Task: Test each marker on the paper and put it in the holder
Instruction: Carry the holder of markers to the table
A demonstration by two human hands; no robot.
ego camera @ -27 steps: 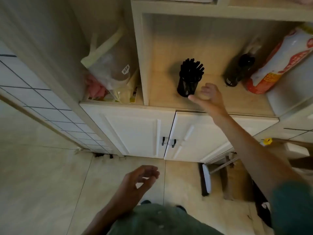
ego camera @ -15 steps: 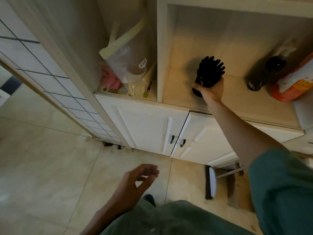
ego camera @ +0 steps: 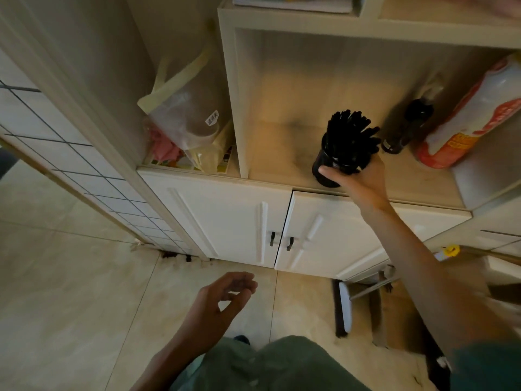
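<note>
A black cup-shaped holder packed with several black markers is at the front of the open wooden shelf, tilted toward the right. My right hand is wrapped around the holder's lower part, thumb across its front. My left hand hangs low over the floor with loosely curled fingers and holds nothing. No paper is in view.
A dark bottle and a red-and-white plastic package stand on the shelf to the right of the holder. A plastic bag fills the left compartment. White cabinet doors are below, a tiled floor under me.
My right hand reached up to the shelf and closed around the marker holder, which has moved toward the shelf's front edge and tilted. My left hand stayed low.
</note>
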